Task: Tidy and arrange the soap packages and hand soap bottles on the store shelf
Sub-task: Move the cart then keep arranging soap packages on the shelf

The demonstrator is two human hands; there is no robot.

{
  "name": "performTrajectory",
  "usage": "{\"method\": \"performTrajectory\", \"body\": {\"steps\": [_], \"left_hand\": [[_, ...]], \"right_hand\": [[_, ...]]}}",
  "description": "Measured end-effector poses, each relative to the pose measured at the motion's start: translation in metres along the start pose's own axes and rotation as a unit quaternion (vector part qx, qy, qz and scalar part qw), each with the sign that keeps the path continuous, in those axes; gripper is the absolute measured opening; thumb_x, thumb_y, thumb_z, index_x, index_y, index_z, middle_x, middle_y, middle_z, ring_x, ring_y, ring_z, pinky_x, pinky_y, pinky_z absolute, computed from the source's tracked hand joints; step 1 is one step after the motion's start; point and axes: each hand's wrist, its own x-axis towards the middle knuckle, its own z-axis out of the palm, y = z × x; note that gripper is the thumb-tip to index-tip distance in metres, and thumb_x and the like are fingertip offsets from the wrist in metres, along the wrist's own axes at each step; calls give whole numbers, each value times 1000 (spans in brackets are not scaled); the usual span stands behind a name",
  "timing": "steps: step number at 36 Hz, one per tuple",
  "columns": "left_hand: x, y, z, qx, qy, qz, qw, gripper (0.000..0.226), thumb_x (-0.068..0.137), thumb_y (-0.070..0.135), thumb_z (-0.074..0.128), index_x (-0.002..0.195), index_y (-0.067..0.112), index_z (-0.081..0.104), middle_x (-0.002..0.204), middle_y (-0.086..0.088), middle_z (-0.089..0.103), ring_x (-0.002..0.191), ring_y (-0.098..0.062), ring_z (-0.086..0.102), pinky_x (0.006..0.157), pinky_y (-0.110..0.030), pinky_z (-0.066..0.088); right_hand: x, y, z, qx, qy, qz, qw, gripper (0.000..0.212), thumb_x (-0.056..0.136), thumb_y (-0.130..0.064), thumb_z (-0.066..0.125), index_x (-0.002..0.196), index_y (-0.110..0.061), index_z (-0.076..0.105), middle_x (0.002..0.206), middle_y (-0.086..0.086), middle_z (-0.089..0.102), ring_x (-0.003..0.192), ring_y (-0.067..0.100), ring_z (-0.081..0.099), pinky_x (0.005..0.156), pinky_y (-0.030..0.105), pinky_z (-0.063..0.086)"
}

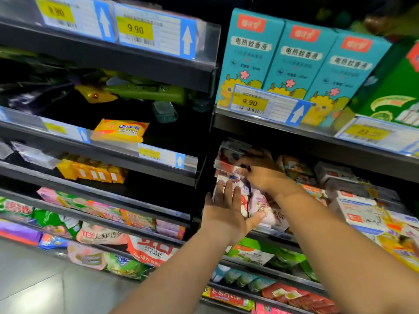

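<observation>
Nearest, both bare forearms reach up and in toward the right-hand bay. The left hand [225, 209] is spread, its fingers straight and laid flat against the front of a stack of soap packages [227, 179], thumb out to the side. The right hand [263, 175] comes over from the right with its fingers curled onto the upper packs of that stack, gripping them as far as the blur allows. The stack sits at the left end of the middle shelf [272, 234], hard by the bay's upright, with pink flowered packs [260, 206] just beside it.

These packs look light and stiff inside with a slick film wrap (likely to slide on each other), so they are best squared up with flat palms on opposite faces, or taken by the short ends, not pinched by the loose wrapper.

Farther off, an orange soap pack [120, 130] lies alone on the left bay, and blue boxes [301, 57] stand on the shelf above, behind a price tag [249, 103]
</observation>
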Motion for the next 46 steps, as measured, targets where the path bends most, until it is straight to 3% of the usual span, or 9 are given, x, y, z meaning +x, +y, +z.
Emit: {"method": "performTrajectory", "body": {"steps": [4, 10, 15, 21, 23, 28, 36, 41, 46], "left_hand": [[0, 1, 0, -2, -1, -1, 1000, 116, 58, 81, -19, 156, 20, -17, 161, -3, -30, 150, -28, -23, 121, -53, -3], [2, 0, 4, 4, 12, -6, 1000, 108, 68, 84, -14, 156, 22, -17, 162, -3, -27, 151, -27, -21, 121, -52, -3], [2, 2, 4, 23, 12, -16, 1000, 97, 83, 84, 0, 156, 22, -16, 163, -2, -26, 151, -26, -21, 121, -53, -4], [1, 5, 2, 27, 14, -22, 999, 97, 86, 83, 1, 156, 19, -16, 163, -1, -26, 150, -26, -23, 121, -52, -4], [0, 4, 3, 27, 17, -23, 999, 97, 84, 83, 0, 157, 20, -16, 163, -1, -25, 150, -25, -22, 121, -53, -2], [-2, 3, 6, 0, 44, -24, 999, 96, 85, 84, 8, 159, 23, -4, 166, 2, -16, 152, -21, -14, 121, -48, 5], [1, 4, -13, -80, -34, -33, 996, 97, 81, 88, 14, 157, 33, -9, 162, 10, -24, 149, -15, -24, 121, -49, -10], [8, 6, -28, -171, -27, -56, 983, 97, 82, 82, 44, 158, 36, 5, 166, 11, 0, 153, -18, 0, 123, -49, 8], [8, 36, -50, -136, 56, 9, 989, 61, 90, 55, 57, 145, 31, 43, 148, 4, 45, 137, -22, 41, 108, -36, 40]], "right_hand": [[2, -11, -7, -20, -6, 36, 999, 28, 92, -28, 59, 114, -45, 64, 159, -7, 26, 147, 27, 13, 116, 62, 5], [11, 1, 8, 18, -15, 29, 999, 53, 77, -16, 73, 120, -45, 62, 145, 1, 48, 136, 34, 41, 112, 53, 33], [15, 3, 13, 29, -27, 41, 998, 59, 76, -11, 73, 122, -45, 60, 148, 3, 47, 136, 36, 41, 114, 55, 31], [-12, 7, 3, 56, -69, 25, 996, 45, 98, -58, 38, 143, -58, 33, 165, -4, 18, 149, 34, 19, 119, 51, 23], [-29, 7, -2, 78, -44, 23, 996, 48, 101, -53, 40, 147, -55, 29, 167, -3, 11, 152, 29, 10, 122, 44, 19], [-82, 10, -17, 42, 32, 56, 997, 41, 101, -52, 40, 139, -40, 47, 135, 7, 58, 124, 32, 49, 99, 40, 37], [-166, 62, -26, 39, 74, 86, 993, 53, 89, -68, 46, 139, -47, 47, 156, -11, 31, 146, 17, 13, 111, 39, 13], [-220, 104, -32, 58, 108, 104, 987, 73, 75, -79, 21, 136, -50, 47, 153, -16, 32, 145, 14, 13, 112, 42, 15], [-259, 167, -30, 76, 160, 157, 972, 58, 79, -74, 41, 123, -43, 61, 142, -10, 50, 137, 22, 35, 105, 53, 34]]}}
